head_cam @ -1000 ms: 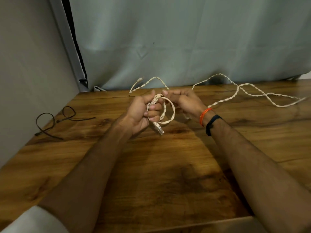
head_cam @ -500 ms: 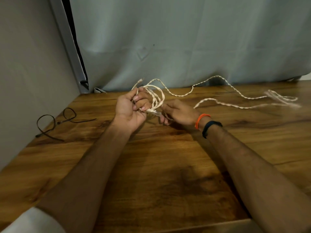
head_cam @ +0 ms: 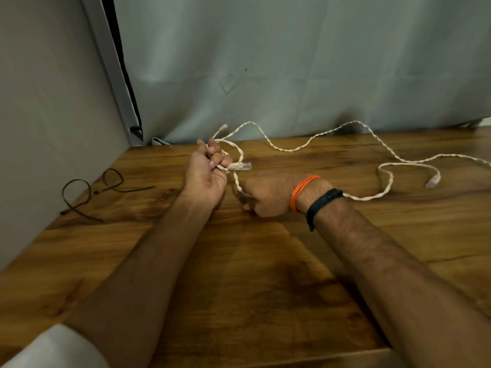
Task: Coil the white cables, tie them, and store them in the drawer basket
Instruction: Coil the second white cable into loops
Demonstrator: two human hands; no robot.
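while the left hand (head_cam: 206,172) grips coiled loops of the white cable (head_cam: 292,149), the right hand (head_cam: 267,193) pinches a strand below, fingers curled, above the wooden table (head_cam: 252,274).

Cable (head_cam: 313,140) is off-white with a twisted braid pattern and a pale translucent plug (head_cam: 241,166), table (head_cam: 252,282) warm brown woodgrain with darker streaks, ties (head_cam: 87,193) dark brown-black, wristbands orange (head_cam: 303,189) and black (head_cam: 320,204), curtain (head_cam: 292,65) grey-green, sleeve (head_cam: 53,349) white.
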